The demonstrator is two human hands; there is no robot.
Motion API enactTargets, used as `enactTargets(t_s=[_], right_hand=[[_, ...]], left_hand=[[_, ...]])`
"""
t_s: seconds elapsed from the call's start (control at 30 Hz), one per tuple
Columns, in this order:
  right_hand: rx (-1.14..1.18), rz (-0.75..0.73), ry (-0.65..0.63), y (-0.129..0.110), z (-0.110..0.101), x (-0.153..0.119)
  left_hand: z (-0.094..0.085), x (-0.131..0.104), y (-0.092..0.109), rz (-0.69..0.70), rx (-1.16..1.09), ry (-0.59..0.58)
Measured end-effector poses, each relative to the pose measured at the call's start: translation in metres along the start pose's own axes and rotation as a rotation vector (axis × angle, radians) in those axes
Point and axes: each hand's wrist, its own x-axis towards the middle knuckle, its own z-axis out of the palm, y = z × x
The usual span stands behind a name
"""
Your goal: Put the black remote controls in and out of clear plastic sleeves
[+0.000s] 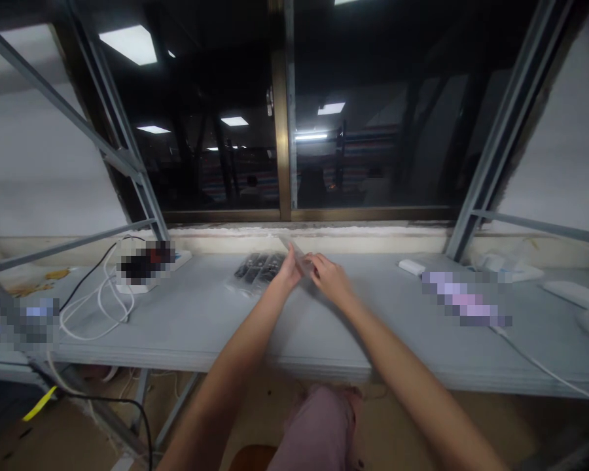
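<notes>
My left hand point(288, 271) is closed on the near side of a thin, greyish, see-through flat piece point(294, 250), which stands tilted just above the shelf. Its exact kind is too blurred to make out. From the other side, the bent fingers of my right hand point(328, 276) pinch the same piece along its right edge. Just left of my hands lies a clear plastic pack point(255, 271) with several dark items in separate sections. My left hand and wrist cover part of that pack's right side.
The grey shelf point(186, 327) runs below a dark window point(216, 118). White cables point(98, 320) and a power strip point(182, 260) lie left. On the right are a white plug-like block point(411, 267), a blurred-out object and a cable point(535, 363). Metal posts point(491, 137) flank the shelf.
</notes>
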Motion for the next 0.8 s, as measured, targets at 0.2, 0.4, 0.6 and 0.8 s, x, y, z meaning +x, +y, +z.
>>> enactTargets(t_s=[0.2, 0.4, 0.6, 0.8], right_hand=[[-0.124, 0.022, -0.129, -0.004, -0.004, 0.0], [-0.242, 0.112, -0.199, -0.005, -0.005, -0.001], [-0.262, 0.113, -0.153, -0.005, -0.005, -0.001], [-0.258, 0.039, -0.164, -0.003, -0.005, -0.002]], left_hand=[[0.006, 0.0, -0.01, 0.021, 0.007, 0.115], [0.011, 0.002, -0.017, 0.17, -0.026, 0.166], [0.009, 0.001, -0.017, 0.186, -0.018, 0.125], [-0.003, 0.008, -0.013, 0.172, -0.025, 0.269]])
